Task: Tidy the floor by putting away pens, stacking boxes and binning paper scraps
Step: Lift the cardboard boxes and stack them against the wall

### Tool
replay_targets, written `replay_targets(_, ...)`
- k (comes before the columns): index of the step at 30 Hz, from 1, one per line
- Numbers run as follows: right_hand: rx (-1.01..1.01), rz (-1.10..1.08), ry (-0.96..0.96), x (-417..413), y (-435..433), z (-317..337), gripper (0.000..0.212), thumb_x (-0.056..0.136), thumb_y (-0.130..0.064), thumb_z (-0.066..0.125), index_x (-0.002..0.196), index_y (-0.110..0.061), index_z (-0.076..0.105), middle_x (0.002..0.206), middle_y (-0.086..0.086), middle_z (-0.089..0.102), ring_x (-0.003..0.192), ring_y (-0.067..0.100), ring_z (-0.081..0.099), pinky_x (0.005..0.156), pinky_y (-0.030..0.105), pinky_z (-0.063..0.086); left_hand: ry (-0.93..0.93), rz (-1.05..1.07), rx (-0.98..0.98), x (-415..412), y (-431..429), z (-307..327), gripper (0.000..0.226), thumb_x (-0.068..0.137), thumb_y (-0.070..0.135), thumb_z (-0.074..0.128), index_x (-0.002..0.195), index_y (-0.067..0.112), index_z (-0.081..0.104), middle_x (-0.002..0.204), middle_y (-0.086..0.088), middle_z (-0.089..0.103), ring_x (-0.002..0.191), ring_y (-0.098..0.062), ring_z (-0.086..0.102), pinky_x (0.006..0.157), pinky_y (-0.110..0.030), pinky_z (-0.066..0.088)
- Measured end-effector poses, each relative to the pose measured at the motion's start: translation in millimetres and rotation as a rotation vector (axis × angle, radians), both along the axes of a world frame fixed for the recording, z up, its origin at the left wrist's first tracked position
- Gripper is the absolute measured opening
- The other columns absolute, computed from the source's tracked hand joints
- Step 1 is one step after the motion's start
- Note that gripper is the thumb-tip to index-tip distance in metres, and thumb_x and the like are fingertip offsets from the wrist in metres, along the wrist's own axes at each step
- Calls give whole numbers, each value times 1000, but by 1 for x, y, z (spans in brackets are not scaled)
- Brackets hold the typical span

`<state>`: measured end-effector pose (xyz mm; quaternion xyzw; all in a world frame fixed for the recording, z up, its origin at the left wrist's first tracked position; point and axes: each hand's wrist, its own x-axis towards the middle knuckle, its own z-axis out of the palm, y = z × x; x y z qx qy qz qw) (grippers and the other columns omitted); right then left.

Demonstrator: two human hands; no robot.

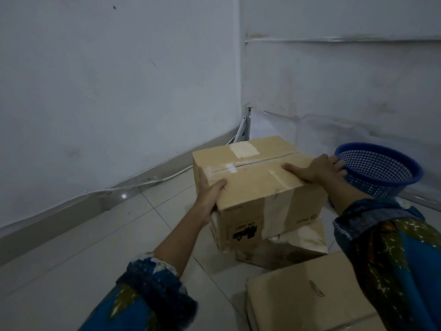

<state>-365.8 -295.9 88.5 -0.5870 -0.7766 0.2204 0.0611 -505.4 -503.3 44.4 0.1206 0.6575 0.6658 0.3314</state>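
A taped brown cardboard box (253,177) is held between both my hands near the corner of the room. My left hand (210,194) grips its left near edge, thumb on top. My right hand (317,169) presses on its right top edge. The box sits over a lower cardboard box (298,244) on the tiled floor; whether it touches that box I cannot tell. Another cardboard box (307,290) lies nearer me at the bottom right. No pens or paper scraps are in sight.
A blue mesh plastic basket (379,170) stands on the floor just right of the held box, close to my right hand. White walls meet in a corner behind. A white cable (148,182) runs along the grey skirting. Bare tiled floor (95,247) spreads to the left.
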Motion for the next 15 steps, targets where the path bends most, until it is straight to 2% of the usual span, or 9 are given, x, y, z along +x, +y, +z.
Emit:
replay_targets(2, -25, -18, 11, -5, -9, -3, 126, 61, -78, 62, 147, 0, 13, 155, 18, 10, 144, 39, 8, 116, 51, 12, 57, -35, 1, -15, -9, 8, 91, 92, 19, 58, 148, 45, -9, 153, 1, 30, 129, -29, 47, 98, -44, 48)
replay_targets(5, -42, -22, 35, -23, -31, 0, 130, 58, -79, 63, 147, 0, 11, 155, 19, 11, 144, 39, 9, 116, 51, 10, -10, 19, 34, -38, -29, 14, 93, 90, 14, 60, 149, 36, -9, 149, -2, 36, 123, -30, 51, 93, -47, 51)
replay_targets(7, -36, -9, 62, -39, -50, 6, 131, 56, -80, 64, 147, 0, 14, 154, 19, 14, 143, 38, 12, 116, 51, 12, -34, 60, 25, -51, -49, 21, 82, 89, 15, 62, 147, 27, 6, 143, -6, 43, 114, -29, 55, 79, -41, 56)
replay_targets(9, -29, 9, 76, -58, -71, 14, 131, 56, -80, 64, 147, 0, 13, 154, 18, 14, 143, 38, 12, 116, 52, 11, -6, 89, 20, -67, -71, 28, 61, 89, 12, 61, 136, 21, 23, 133, -8, 48, 106, -28, 56, 69, -36, 54)
replay_targets(11, -28, 29, 89, -75, -92, 21, 130, 57, -80, 63, 147, 0, 13, 153, 18, 15, 142, 38, 14, 116, 52, 12, 12, 109, 28, -83, -93, 36, 60, 89, 9, 59, 138, 21, 28, 134, -10, 50, 105, -28, 56, 69, -34, 54)
replay_targets(15, -15, 75, 107, -107, -137, 31, 126, 60, -79, 62, 146, 0, 14, 151, 17, 17, 140, 37, 17, 114, 49, 15, 41, 122, 37, -113, -140, 48, 65, 89, 10, 59, 143, 25, 26, 135, -9, 50, 105, -28, 56, 71, -35, 54)
